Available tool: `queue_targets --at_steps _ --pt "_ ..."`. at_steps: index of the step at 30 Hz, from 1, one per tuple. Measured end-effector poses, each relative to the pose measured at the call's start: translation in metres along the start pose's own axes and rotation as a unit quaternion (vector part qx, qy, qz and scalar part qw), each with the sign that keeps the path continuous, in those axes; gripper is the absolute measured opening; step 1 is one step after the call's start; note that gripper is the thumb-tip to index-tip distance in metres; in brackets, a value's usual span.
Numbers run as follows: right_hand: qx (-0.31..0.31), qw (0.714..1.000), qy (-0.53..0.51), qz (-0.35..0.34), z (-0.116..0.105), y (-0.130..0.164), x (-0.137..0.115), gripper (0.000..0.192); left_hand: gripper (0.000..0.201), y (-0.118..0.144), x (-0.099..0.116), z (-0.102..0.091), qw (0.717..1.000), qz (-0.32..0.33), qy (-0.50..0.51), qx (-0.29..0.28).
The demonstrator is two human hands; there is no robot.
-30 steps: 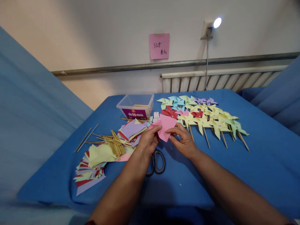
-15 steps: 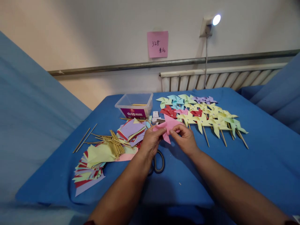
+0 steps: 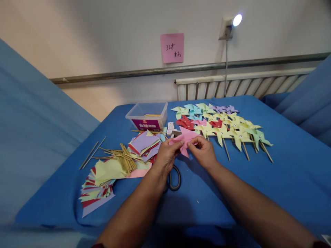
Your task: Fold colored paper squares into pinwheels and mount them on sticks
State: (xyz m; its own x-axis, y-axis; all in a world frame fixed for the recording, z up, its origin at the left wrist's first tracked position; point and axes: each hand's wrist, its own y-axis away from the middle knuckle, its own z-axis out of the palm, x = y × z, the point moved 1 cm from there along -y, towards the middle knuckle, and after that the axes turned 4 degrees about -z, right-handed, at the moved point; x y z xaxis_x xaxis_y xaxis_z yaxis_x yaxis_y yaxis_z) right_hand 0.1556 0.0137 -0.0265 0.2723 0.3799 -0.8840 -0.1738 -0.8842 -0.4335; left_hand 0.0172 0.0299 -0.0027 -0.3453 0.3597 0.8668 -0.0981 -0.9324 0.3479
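Between my two hands is a pink paper pinwheel, its blades folded in toward the middle. My left hand pinches its left side, the thumb pressing near the centre. On the other side, my right hand grips the paper with thumb and forefinger close to the centre. No stick shows on this pinwheel. Under my left wrist lie black-handled scissors, their blades hidden by the hand and arm. Just behind the pinwheel are small white boxes, partly covered.
Finished pinwheels on sticks spread across the back right. Left of my hands lie stacked coloured paper squares, a pile of thin sticks and fanned paper sheets. A clear plastic box stands behind them on the blue cloth.
The view has shifted very slightly, moving the scene a few pixels left. Both hands keep the same hold on the pink pinwheel.
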Motion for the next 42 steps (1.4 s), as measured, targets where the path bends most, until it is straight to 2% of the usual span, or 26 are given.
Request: queue_targets --at_steps 19,42 --pt "-0.004 1.0 0.014 -0.011 -0.003 -0.0036 -0.001 0.013 0.037 -0.0046 -0.0035 -0.0041 0.999 -0.016 -0.005 -0.03" --pt "-0.025 0.999 0.034 0.005 -0.003 -0.005 0.0004 0.014 0.035 -0.0038 -0.003 -0.0038 0.999 -0.022 -0.029 -0.016"
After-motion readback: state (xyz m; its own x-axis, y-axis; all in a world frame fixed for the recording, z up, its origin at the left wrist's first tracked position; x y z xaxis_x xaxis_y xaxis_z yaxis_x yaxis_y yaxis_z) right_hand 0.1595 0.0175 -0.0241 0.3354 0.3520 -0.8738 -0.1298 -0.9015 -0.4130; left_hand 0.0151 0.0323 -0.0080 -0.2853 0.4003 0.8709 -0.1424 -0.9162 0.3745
